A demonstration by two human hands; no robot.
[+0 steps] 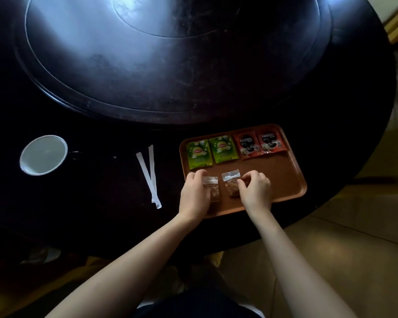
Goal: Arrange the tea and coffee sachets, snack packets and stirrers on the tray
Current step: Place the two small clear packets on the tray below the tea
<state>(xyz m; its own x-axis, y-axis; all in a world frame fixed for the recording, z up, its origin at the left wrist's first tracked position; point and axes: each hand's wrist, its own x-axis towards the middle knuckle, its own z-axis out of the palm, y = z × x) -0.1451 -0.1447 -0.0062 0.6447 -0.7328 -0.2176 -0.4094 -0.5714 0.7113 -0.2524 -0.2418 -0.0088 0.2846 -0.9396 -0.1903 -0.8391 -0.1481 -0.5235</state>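
Note:
An orange tray point(285, 177) lies on the dark round table. Along its far side sit two green tea sachets point(198, 153) point(223, 149) and two red coffee sachets point(247, 144) point(271, 140) in a row. On the tray's near half lie two clear snack packets. My left hand point(194, 193) grips the left snack packet point(213, 187) at its left edge. My right hand point(255, 189) pinches the right snack packet point(231, 182) at its right edge. Two white paper-wrapped stirrers point(150, 176) lie crossed on the table, left of the tray.
A white cup point(43, 154) stands on the table at the left. A raised round turntable point(170, 53) fills the table's middle and far part. The table's near edge curves just below the tray, with tiled floor point(331, 237) to the right.

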